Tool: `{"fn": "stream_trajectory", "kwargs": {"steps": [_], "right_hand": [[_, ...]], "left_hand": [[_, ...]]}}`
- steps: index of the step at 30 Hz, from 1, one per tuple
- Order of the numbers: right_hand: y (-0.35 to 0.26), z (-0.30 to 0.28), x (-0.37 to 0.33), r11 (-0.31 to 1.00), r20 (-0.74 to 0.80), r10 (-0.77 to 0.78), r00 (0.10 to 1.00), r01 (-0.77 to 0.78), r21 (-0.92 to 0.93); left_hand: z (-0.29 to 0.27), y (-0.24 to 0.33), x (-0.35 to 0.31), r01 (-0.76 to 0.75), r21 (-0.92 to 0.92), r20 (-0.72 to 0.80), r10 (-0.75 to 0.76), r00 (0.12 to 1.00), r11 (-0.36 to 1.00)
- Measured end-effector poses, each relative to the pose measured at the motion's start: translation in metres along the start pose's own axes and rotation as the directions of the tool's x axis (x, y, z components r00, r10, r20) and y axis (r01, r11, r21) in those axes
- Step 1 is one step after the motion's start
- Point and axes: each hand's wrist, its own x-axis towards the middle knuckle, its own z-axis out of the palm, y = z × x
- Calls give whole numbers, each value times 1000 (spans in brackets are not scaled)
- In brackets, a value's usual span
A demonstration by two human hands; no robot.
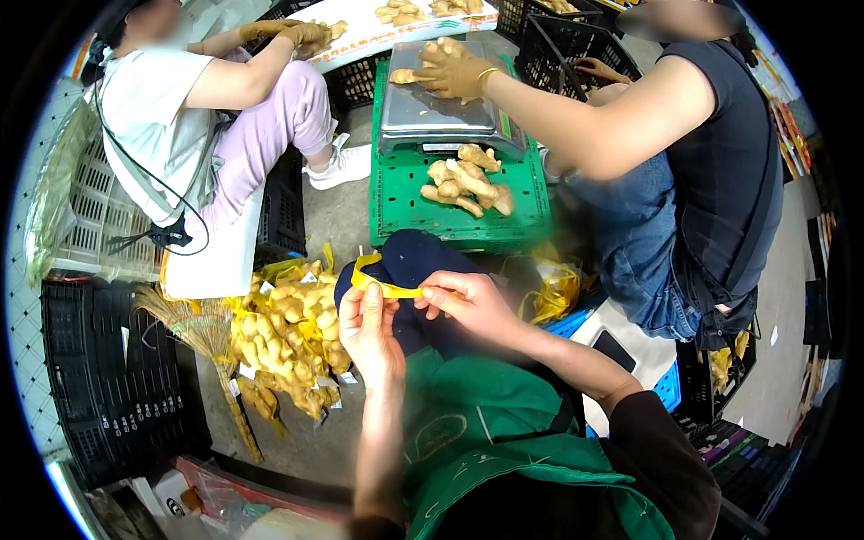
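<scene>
Yellow strip (382, 283) runs left to right, pinched between left hand (369, 328) and right hand (468, 306).

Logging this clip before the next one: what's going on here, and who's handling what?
The wearer's left hand and right hand stretch a yellow band between their fingertips over a green apron. Bagged ginger in yellow mesh lies on the floor to the left by a straw broom. Opposite, a co-worker's gloved hand holds ginger over a metal scale on a green crate, where loose ginger roots sit.
</scene>
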Motion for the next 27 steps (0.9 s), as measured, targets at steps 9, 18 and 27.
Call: {"fn": "stream_trajectory", "kwargs": {"steps": [9,18,27], "right_hand": [[17,3,0,997,-87,61,994,-56,60],[24,9,-5,996,-113,-18,993,8,-84],[35,20,-6,930,-132,193,972,-139,340]], "left_hand": [[-8,-28,-32,-57,217,-11,61,998,974],[-7,-32,-39,258,135,64,-268,961,957],[-15,-28,-32,237,-73,-79,-243,967,969]]}}
